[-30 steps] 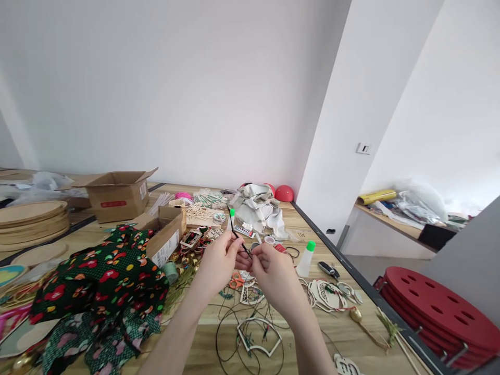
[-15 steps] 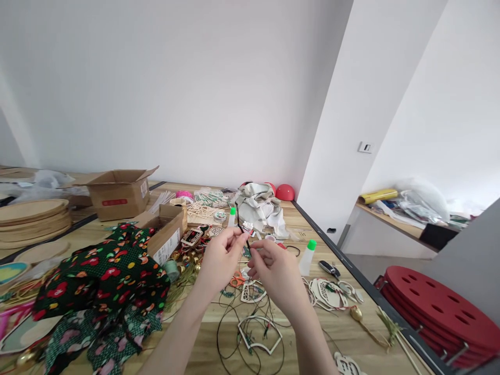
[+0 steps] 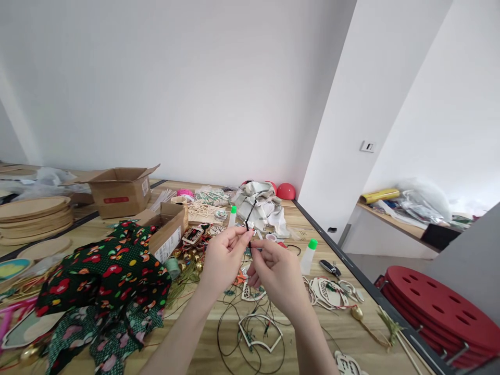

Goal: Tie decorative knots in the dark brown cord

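Observation:
My left hand (image 3: 226,255) pinches a thin black cord (image 3: 248,221) between thumb and fingertips, and the cord's end sticks up above them. Close beside it, my right hand (image 3: 273,268) has thumb and index finger pressed together on the same cord, just lower down. Beneath both hands, dark loops of cord (image 3: 219,333) spread on the wooden table around a pale fan-shaped frame (image 3: 269,348). Orange scissors (image 3: 240,278) lie partly hidden behind my right fingers.
Green-capped bottles (image 3: 308,258) (image 3: 233,216) stand nearby. Patterned fabric (image 3: 105,276) and open cardboard boxes (image 3: 121,192) (image 3: 167,234) are at left. Grey cloth (image 3: 261,205) lies behind. A black key fob (image 3: 330,268) and wooden tags (image 3: 330,294) sit right, near red stools (image 3: 441,307).
The cord's free end now points up and to the right above my left fingers. The small red-and-white piece seen by my left fingertips is mostly out of sight. Both hands remain close together.

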`<state>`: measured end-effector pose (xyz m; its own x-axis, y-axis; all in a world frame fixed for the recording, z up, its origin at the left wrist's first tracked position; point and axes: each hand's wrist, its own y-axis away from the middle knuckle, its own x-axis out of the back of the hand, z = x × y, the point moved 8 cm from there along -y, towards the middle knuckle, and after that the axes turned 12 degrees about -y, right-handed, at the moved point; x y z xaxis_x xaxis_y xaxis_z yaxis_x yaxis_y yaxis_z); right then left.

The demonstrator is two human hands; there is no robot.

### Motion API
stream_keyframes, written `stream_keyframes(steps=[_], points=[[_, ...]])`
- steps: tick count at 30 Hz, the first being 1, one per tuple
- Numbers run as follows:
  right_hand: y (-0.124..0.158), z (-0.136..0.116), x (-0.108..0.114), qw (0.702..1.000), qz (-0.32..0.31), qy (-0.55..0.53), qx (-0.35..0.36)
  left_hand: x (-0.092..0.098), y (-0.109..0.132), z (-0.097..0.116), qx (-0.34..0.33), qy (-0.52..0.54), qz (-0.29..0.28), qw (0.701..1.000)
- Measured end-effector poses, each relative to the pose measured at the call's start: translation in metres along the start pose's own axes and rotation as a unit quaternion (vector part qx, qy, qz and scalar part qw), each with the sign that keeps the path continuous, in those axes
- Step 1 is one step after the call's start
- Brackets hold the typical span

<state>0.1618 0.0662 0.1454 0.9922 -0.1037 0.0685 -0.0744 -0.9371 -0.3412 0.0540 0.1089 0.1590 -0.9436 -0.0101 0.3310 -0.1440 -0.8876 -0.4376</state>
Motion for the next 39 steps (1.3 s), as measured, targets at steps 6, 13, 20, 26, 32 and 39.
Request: stream_keyframes(steps=[6, 13, 20, 26, 32, 39], points=[[-0.001, 0.005, -0.002, 1.000, 0.006, -0.016, -0.013, -0.001, 0.000, -0.001, 0.011, 0.006, -0.006, 1.000], [-0.002, 0.006, -0.003, 0.997, -0.018, -0.061, -0.052, 0.007, 0.000, 0.000, 0.019, 0.015, 0.027, 0.999], [-0.002, 0.005, -0.004, 0.997, -0.018, -0.056, -0.046, 0.007, 0.001, -0.004, 0.024, 0.020, 0.036, 0.999], [-0.004, 0.011, 0.001, 0.998, 0.003, -0.025, -0.059, 0.000, -0.003, -0.006, 0.012, -0.006, -0.022, 1.000], [-0.009, 0.012, 0.024, 0.998, 0.043, 0.037, -0.038, -0.004, -0.005, -0.003, -0.033, -0.111, -0.126, 0.985], [-0.014, 0.002, 0.041, 0.983, 0.043, -0.178, 0.014, 0.007, -0.009, -0.001, -0.062, -0.100, -0.075, 0.990]])
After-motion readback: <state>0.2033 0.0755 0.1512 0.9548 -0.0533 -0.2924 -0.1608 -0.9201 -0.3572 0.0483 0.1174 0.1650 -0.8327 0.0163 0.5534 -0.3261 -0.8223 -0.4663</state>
